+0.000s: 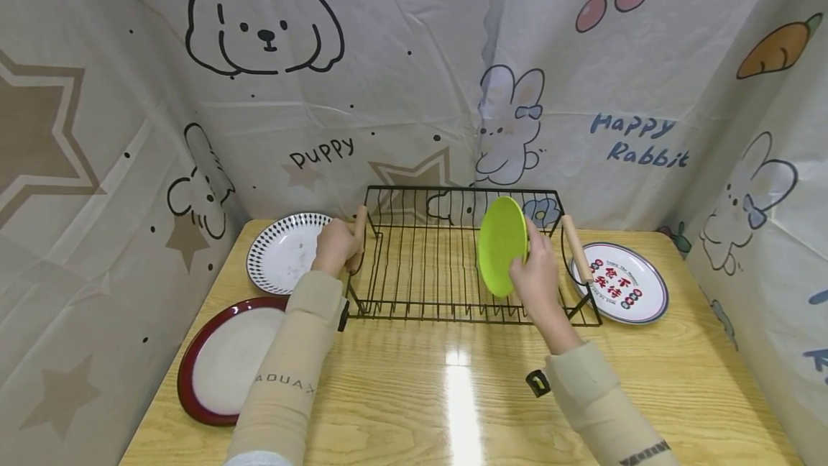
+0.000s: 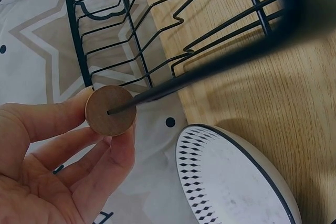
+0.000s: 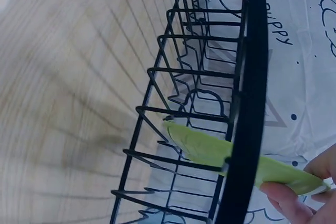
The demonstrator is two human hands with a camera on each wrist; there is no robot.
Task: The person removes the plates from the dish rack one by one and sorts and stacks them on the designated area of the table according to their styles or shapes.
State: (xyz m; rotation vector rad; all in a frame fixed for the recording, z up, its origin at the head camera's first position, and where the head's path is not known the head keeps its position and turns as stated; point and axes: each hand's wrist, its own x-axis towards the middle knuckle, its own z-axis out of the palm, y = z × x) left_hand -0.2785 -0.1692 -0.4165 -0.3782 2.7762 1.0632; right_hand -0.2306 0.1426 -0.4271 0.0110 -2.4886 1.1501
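A black wire dish rack (image 1: 427, 311) with wooden handles stands on the table near the back curtain. My left hand (image 1: 338, 244) grips its left wooden handle (image 2: 109, 111), thumb and fingers curled round it in the left wrist view. My right hand (image 1: 538, 272) pinches a green plate (image 1: 502, 247) by its right edge. The plate stands upright in the right part of the rack, its lower edge down among the wires in the right wrist view (image 3: 205, 148). Whether it touches the rack's bottom I cannot tell.
A white plate with a black diamond rim (image 1: 284, 254) lies left of the rack, a red-rimmed plate (image 1: 236, 358) in front of it. Right of the rack lies a white plate with red lettering (image 1: 624, 282). Patterned curtains (image 1: 414, 56) enclose the wooden table (image 1: 401, 387).
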